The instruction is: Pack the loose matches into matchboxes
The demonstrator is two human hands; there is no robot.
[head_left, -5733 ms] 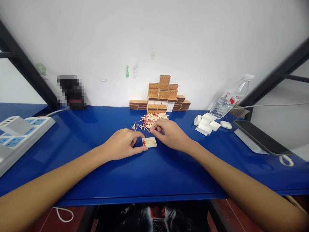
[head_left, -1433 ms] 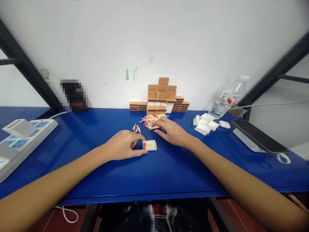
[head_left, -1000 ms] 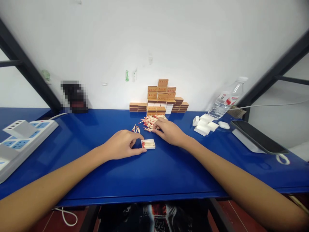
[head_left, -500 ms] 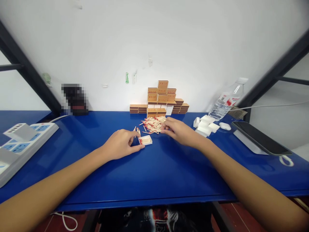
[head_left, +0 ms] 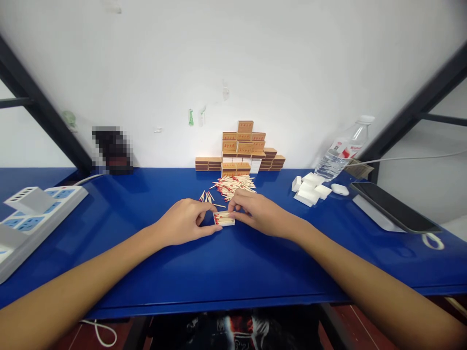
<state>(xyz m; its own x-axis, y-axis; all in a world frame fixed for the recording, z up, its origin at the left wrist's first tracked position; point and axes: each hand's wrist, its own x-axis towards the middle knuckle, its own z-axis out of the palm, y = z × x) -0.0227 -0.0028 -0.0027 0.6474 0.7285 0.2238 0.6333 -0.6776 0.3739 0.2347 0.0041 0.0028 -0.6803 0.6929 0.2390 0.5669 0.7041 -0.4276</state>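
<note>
My left hand (head_left: 187,221) grips the left end of a small white matchbox tray (head_left: 226,224) between thumb and fingers, on the blue table. Red-tipped matches (head_left: 221,219) lie lengthwise in the tray. At the tray's right end, my right hand (head_left: 260,212) is closed in a pinch on matches, partly hidden by its fingers. A big heap of loose matches (head_left: 233,184) spreads just beyond my hands. A smaller bunch of matches (head_left: 206,196) lies to the heap's left, with a single match near the tray.
Stacked matchboxes (head_left: 243,146) stand against the wall behind the heap. To the right are several white trays (head_left: 308,188), an earphone case (head_left: 339,189), a water bottle (head_left: 341,150) and a phone (head_left: 396,206). A power strip (head_left: 44,218) lies at the left.
My right hand has come from the heap's right side down and left to the tray. The tray, with my left hand on it, has shifted slightly toward me and to the right.
</note>
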